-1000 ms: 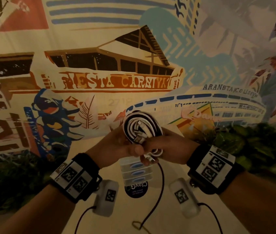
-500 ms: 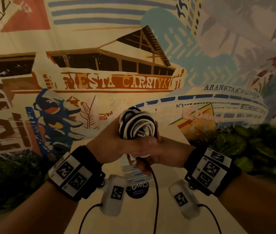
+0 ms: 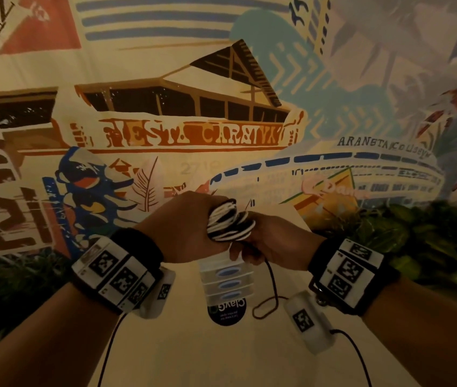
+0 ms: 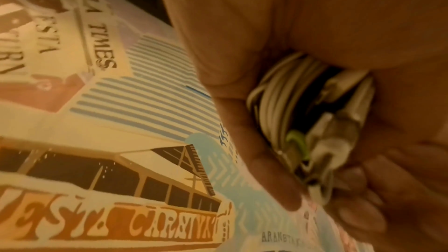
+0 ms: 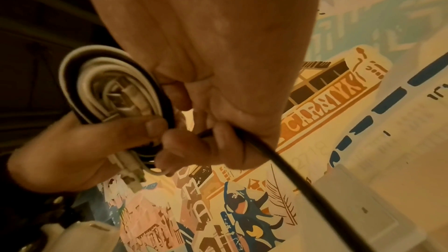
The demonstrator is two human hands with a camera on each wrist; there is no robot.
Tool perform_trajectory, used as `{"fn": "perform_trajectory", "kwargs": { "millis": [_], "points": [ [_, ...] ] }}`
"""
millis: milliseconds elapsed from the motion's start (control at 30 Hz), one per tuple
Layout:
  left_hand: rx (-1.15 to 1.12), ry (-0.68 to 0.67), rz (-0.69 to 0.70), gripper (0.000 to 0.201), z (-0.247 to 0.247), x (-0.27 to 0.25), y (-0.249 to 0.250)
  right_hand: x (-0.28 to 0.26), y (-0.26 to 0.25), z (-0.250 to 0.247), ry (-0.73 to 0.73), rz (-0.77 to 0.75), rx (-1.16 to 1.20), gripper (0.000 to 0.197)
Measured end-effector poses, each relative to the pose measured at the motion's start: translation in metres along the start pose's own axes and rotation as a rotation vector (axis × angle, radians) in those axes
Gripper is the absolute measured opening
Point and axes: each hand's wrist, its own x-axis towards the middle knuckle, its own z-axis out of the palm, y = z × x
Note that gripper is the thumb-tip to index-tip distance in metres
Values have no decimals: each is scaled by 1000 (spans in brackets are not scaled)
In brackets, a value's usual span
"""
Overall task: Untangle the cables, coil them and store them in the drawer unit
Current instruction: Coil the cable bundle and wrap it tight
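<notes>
Left hand (image 3: 185, 224) was raised in front of the painted mural wall (image 3: 165, 79), its fingers (image 4: 242, 114) curled round a coil of white and black cables (image 3: 228, 223); the left wrist view showed white loops and pale connector plugs (image 4: 332, 141) pressed into the palm, with a small green piece among them that could not be identified. Coil was held in the air between both hands, above the small clear drawer unit (image 3: 225, 280), which stood on the desk (image 3: 193, 353) directly beneath with its blue oval handles facing the camera. A round black sticker (image 3: 227, 312) lay on the desk at the foot of the unit. Right hand (image 3: 280, 244) met the coil from the other side, touching the left hand; its fingers (image 5: 218, 141) were curled and pinched a loose black cable (image 3: 273, 286), which ran out of the fist and hung down to a small loop on the desk just right of the drawer unit. In the right wrist view the left thumb (image 5: 135, 127) pressed on the coil's edge. Both wrists carried black bands with printed marker tags (image 3: 347, 269)
</notes>
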Motion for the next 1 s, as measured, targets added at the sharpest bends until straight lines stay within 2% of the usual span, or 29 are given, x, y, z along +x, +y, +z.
{"fn": "perform_trajectory", "kwargs": {
  "millis": [133, 267, 333, 400, 467, 500, 600, 667, 733, 867, 1000],
  "points": [
    [80, -35, -25, 16, 6, 4, 6, 5, -4, -2, 13, 64, 22, 62],
    [224, -76, -59, 24, 17, 6, 11, 4, -20, -5, -62, 144, -146, 79],
    [256, -123, -80, 26, 22, 4, 10, 4, -23, -8, -97, 160, -197, 71],
    [396, -158, -93, 28, 27, 2, 12, 5, -24, -13, -120, 179, -210, 62],
    [390, -134, -117, 23, 30, 0, 15, 5, -26, -15, -154, 209, -232, 63],
    [366, -117, -125, 20, 30, 1, 17, 4, -28, -14, -169, 215, -273, 57],
    [474, -101, -119, 21, 30, 2, 26, -1, -39, -4, -124, 181, -530, 15],
    [526, -117, -118, 25, 30, 3, 29, 0, -42, 3, -44, 165, -741, 15],
    [556, -116, -131, 23, 27, 3, 34, 4, -42, 10, 23, 151, -877, 22],
    [563, -88, -204, 25, 27, 0, 39, 5, -35, 20, 91, 85, -974, 20],
    [529, -69, -229, 31, 31, -5, 38, 3, -29, 21, 99, 5, -990, 24]
  ]
}}
